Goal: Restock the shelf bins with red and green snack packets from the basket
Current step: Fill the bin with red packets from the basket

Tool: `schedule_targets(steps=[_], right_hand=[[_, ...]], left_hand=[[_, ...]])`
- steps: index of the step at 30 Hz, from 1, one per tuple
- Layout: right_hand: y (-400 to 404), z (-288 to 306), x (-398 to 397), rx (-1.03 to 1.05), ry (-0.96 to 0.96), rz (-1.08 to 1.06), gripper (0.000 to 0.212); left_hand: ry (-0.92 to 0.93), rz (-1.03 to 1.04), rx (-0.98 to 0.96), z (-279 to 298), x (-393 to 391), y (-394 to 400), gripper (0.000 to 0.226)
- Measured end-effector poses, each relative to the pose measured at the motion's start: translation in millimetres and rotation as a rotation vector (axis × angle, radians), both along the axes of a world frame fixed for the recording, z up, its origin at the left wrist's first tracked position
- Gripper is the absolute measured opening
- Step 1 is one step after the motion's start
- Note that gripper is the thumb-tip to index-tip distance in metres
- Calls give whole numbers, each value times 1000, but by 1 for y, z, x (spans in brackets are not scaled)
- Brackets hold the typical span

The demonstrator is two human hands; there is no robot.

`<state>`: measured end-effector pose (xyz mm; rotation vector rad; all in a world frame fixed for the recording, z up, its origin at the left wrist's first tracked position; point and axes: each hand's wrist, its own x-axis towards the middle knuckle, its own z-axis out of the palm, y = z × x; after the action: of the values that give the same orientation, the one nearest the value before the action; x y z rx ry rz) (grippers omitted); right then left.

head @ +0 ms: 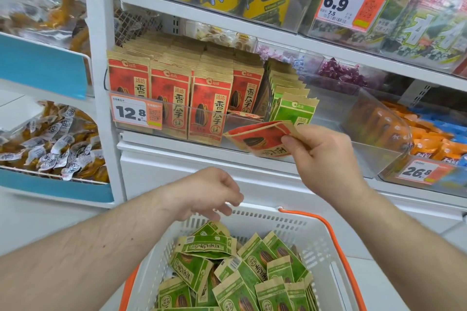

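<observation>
My right hand (326, 156) pinches a red snack packet (257, 139) by its top edge and holds it flat just in front of the clear shelf bin (252, 118). Rows of red packets (171, 98) stand upright in the left part of the bin. A row of green packets (293, 108) stands to their right. My left hand (209, 192) hangs with loosely curled fingers over the white basket (290, 225), holding nothing. Several green packets (240, 272) lie in a heap inside the basket.
The basket has orange handles (336, 247). The bin's right part (366, 118) holds no packets. A 12.8 price tag (136, 112) hangs on the bin front. Orange and blue snacks (434, 134) fill the bin further right. Bagged snacks (50, 139) sit on the left rack.
</observation>
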<state>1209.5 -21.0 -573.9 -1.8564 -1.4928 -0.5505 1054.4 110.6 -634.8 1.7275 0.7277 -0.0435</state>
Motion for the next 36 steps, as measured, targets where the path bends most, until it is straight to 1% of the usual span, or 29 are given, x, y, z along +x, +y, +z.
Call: schedule_targets(steps=[2, 3, 6, 8, 11, 13, 14, 17, 20, 23, 26, 30, 33, 36], right_hand=[[0, 8, 1, 31, -78, 11, 12], [0, 11, 0, 41, -112, 17, 11], [-1, 16, 0, 19, -195, 28, 9], [-2, 17, 4, -16, -200, 7, 11], [-6, 17, 9, -62, -182, -21, 15], [-10, 19, 12, -59, -180, -26, 15], [-12, 20, 13, -54, -179, -30, 14], [-17, 19, 18, -50, -159, -37, 13], [-18, 16, 22, -51, -131, -35, 14], [-17, 12, 24, -63, -97, -28, 17], [-15, 9, 26, -76, -64, -13, 20], [-12, 7, 30, -87, -33, 13, 20], [-11, 14, 33, -58, -43, 23, 18], [-8, 33, 36, 19, -38, 34, 16]], left_hand=[[-98, 68, 49, 1, 3, 1, 10], [-153, 113, 135, 2, 4, 4, 8], [-295, 255, 628, 14, 7, 20, 12], [-372, 296, 863, 25, 9, 32, 17], [-404, 204, 1224, 34, 21, 46, 34], [-379, 151, 1472, 35, 32, 54, 36], [-339, 147, 1543, 38, 37, 57, 34], [-133, 77, 1596, 59, 47, 70, 27], [110, -83, 1704, 87, 61, 81, 39], [234, -209, 1799, 100, 77, 80, 41], [286, -293, 1849, 104, 90, 80, 40], [324, -372, 1822, 110, 99, 87, 33], [289, -416, 1939, 114, 104, 97, 27], [230, -371, 2046, 121, 111, 109, 25]])
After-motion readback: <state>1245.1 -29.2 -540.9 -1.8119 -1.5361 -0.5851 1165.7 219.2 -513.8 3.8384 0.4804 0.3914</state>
